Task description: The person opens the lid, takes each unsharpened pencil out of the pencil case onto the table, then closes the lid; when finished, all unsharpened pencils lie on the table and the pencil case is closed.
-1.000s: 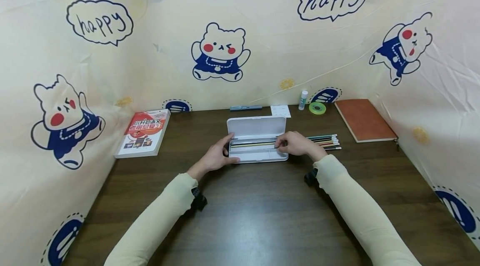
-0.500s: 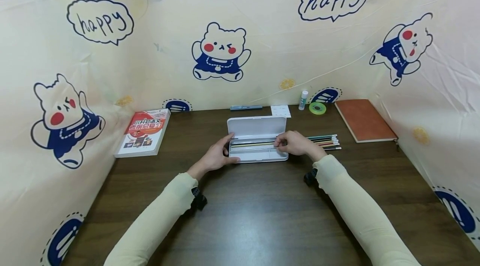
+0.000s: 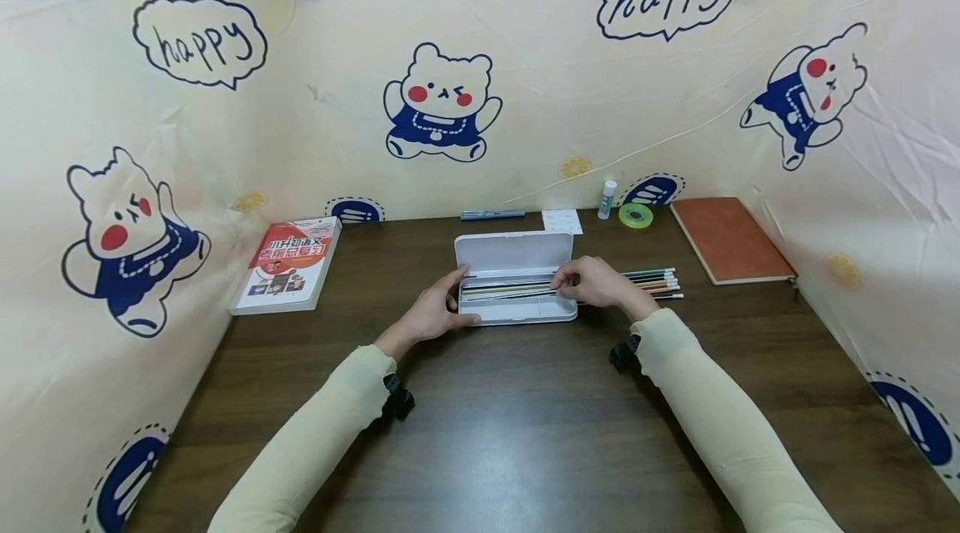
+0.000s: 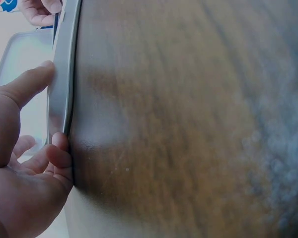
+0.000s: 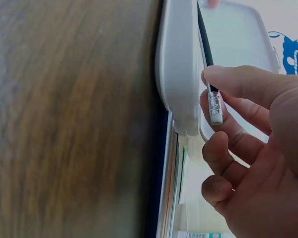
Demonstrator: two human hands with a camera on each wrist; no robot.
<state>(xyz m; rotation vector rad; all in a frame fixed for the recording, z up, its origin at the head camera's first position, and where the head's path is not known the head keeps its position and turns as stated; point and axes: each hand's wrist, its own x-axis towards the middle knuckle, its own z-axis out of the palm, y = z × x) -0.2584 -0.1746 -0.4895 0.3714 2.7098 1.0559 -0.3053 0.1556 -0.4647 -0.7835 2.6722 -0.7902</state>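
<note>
Dark pencil (image 5: pixel 206 49), white case (image 3: pixel 498 312)

Right hand's (image 3: pixel 596 281) got the pencil pinched near its eraser (image 5: pixel 216 119), at the open case's 3 o'clock end. Left hand (image 3: pixel 429 312) grips the 9 o'clock end. More pencils (image 3: pixel 663 283) lie past 3.

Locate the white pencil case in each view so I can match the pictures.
Head: pencil case, slightly right of and below centre.
Left wrist: pencil case, at upper left, running down from the top edge.
Right wrist: pencil case, at the top, right of centre.
Shared landmark: the right hand, right of centre in head, top left in left wrist, right side in right wrist.
</note>
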